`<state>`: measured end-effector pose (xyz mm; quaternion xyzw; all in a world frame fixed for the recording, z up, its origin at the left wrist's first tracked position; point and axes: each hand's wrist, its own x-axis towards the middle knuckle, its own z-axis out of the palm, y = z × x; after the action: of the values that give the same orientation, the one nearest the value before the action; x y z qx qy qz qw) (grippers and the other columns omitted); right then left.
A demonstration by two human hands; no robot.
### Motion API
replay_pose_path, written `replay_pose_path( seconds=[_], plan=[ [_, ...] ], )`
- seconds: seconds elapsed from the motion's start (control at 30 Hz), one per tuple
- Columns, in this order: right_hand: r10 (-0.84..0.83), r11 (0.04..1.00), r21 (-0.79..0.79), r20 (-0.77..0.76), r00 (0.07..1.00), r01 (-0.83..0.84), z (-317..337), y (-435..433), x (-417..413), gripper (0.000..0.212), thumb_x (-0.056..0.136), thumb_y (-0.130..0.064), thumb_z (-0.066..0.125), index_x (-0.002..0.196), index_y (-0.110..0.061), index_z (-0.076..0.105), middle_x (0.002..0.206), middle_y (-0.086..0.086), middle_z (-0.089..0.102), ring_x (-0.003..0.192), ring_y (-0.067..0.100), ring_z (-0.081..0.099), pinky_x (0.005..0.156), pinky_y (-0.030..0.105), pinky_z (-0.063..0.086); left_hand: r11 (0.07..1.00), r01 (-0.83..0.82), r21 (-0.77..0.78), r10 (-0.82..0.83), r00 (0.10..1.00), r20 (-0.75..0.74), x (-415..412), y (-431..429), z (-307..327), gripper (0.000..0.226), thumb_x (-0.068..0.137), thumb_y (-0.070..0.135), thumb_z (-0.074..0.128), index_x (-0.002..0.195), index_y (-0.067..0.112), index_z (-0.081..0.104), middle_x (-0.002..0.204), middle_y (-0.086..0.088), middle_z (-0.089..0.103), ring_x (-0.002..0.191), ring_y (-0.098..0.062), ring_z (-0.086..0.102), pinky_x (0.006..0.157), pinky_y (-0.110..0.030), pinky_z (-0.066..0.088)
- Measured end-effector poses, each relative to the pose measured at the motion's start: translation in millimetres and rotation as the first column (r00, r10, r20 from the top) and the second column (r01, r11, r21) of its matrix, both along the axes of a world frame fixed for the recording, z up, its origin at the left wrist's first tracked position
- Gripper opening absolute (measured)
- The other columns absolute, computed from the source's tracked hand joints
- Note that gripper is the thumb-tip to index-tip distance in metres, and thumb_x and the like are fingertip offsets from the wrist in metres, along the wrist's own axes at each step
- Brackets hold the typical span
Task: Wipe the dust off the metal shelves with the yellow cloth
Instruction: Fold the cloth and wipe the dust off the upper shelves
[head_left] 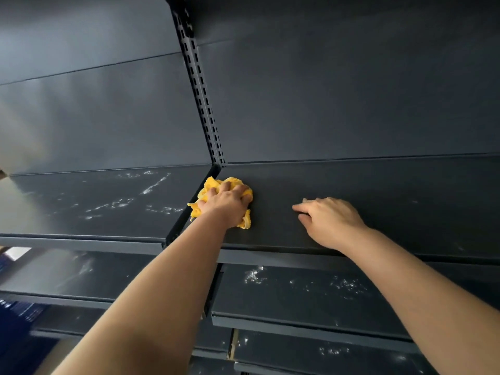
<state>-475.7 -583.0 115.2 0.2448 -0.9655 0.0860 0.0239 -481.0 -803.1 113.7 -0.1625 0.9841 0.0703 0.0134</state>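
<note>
Your left hand (230, 204) is bunched down on the yellow cloth (216, 185), fingers curled over the top of the wad and pressing it flat against the upper right shelf (351, 180), just beside the slotted upright post (205, 104) and hard by the seam where the two shelves meet. Cloth is soft, light and limp, terry-like by the look of its frayed edges; it will crumple rather than slide as a sheet, so hold it from above with the palm spread over the bulk, as you do now. Loose corners poke out at the wrist side and toward the back, outside the grip; I judge these may drag or fold under on a stroke. Your right hand (331, 220) holds nothing: it rests loosely curled on the same shelf, forefinger stretched toward the cloth, well apart from it, likely bracing you. The shelf under both hands reads mostly clean and matte. The upper left shelf (108, 204) carries white dusty streaks, and the lower right shelf (297, 288) is speckled too, so most of the job looks undone. Metal is stiff and smooth; expect the cloth to glide easily, with fine dust pushed ahead of it rather than picked up unless you press. Watch the raised lip at the seam, where the wad could snag.
</note>
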Motion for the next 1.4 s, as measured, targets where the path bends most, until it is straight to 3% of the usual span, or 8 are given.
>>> replay_pose_path(
  seconds=[0.27, 0.4, 0.63, 0.73, 0.83, 1.07, 1.23, 1.4],
  plan=[
    [-0.009, 0.984, -0.178, 0.105, 0.994, 0.027, 14, 26, -2, 0.032, 0.099, -0.032, 0.045, 0.129, -0.034, 0.057, 0.135, -0.011, 0.056, 0.122, 0.015, 0.053, 0.098, 0.033, 0.046, 0.994, 0.109, 0.010, -0.109, 0.992, 0.068, -32, 36, 4, 0.049, 0.100, 0.053, 0.021, 0.148, 0.046, 0.020, 0.159, 0.006, 0.011, 0.146, -0.036, 0.007, 0.110, -0.062, 0.017],
    [-0.113, 0.972, -0.206, 0.021, 0.993, 0.115, 13, 56, -2, 0.031, 0.099, -0.026, 0.045, 0.126, -0.032, 0.059, 0.134, -0.009, 0.058, 0.123, 0.015, 0.053, 0.097, 0.037, 0.048, 0.983, 0.185, 0.023, -0.186, 0.980, 0.077, -39, 64, 4, 0.049, 0.100, 0.052, 0.022, 0.149, 0.046, 0.019, 0.161, 0.007, 0.008, 0.147, -0.035, 0.004, 0.111, -0.062, 0.015],
    [-0.360, 0.932, -0.040, 0.007, 0.933, 0.360, 21, 137, 8, 0.051, 0.096, -0.005, 0.038, 0.138, -0.033, 0.046, 0.150, 0.003, 0.040, 0.126, 0.023, 0.051, 0.088, 0.033, 0.045, 0.957, 0.289, 0.027, -0.291, 0.953, 0.081, -40, 144, 4, 0.048, 0.101, 0.049, 0.023, 0.149, 0.046, 0.019, 0.162, 0.009, 0.004, 0.148, -0.032, 0.001, 0.114, -0.057, 0.011],
    [-0.459, 0.888, 0.019, -0.004, 0.889, 0.459, 23, 179, 16, 0.055, 0.093, -0.004, 0.040, 0.140, -0.031, 0.043, 0.138, 0.001, 0.053, 0.115, 0.023, 0.057, 0.081, 0.032, 0.040, 0.941, 0.338, 0.032, -0.339, 0.939, 0.054, -38, 186, 3, 0.049, 0.102, 0.049, 0.021, 0.150, 0.045, 0.018, 0.161, 0.008, 0.007, 0.148, -0.032, 0.003, 0.115, -0.057, 0.010],
    [-0.506, 0.862, 0.039, 0.000, 0.862, 0.506, 18, 220, 20, 0.055, 0.091, -0.004, 0.042, 0.139, -0.031, 0.045, 0.130, 0.000, 0.059, 0.110, 0.022, 0.059, 0.087, 0.034, 0.043, 0.925, 0.377, 0.045, -0.378, 0.925, 0.018, -34, 226, 2, 0.051, 0.102, 0.049, 0.020, 0.151, 0.043, 0.013, 0.161, 0.008, 0.008, 0.148, -0.031, 0.005, 0.115, -0.056, 0.011],
    [-0.321, 0.936, -0.115, 0.109, 0.941, 0.333, 1, 278, 25, 0.044, 0.101, -0.013, 0.036, 0.144, -0.022, 0.042, 0.149, 0.000, 0.042, 0.134, 0.022, 0.042, 0.109, 0.034, 0.036, 0.904, 0.421, 0.071, -0.424, 0.905, 0.035, -26, 310, 6, 0.052, 0.102, 0.047, 0.022, 0.152, 0.043, 0.008, 0.162, 0.009, 0.003, 0.149, -0.029, 0.001, 0.117, -0.055, 0.008],
    [-0.267, 0.903, -0.320, 0.103, 0.958, 0.286, 0, 294, 28, 0.048, 0.101, -0.015, 0.037, 0.149, -0.017, 0.030, 0.144, 0.009, 0.048, 0.130, 0.027, 0.047, 0.105, 0.038, 0.041, 0.869, 0.494, 0.014, -0.494, 0.870, 0.006, -6, 355, 5, 0.054, 0.101, 0.049, 0.024, 0.152, 0.042, 0.008, 0.162, 0.008, 0.008, 0.148, -0.030, 0.008, 0.116, -0.053, 0.014],
    [-0.263, 0.912, -0.311, 0.053, 0.963, 0.266, 5, 276, 30, 0.047, 0.101, -0.016, 0.035, 0.148, -0.016, 0.032, 0.144, 0.009, 0.047, 0.128, 0.027, 0.047, 0.102, 0.038, 0.042, 0.881, 0.471, -0.044, -0.472, 0.881, -0.036, 25, 336, 1, 0.052, 0.101, 0.048, 0.027, 0.151, 0.041, 0.014, 0.158, 0.007, 0.021, 0.144, -0.029, 0.020, 0.111, -0.052, 0.025]
  ],
)
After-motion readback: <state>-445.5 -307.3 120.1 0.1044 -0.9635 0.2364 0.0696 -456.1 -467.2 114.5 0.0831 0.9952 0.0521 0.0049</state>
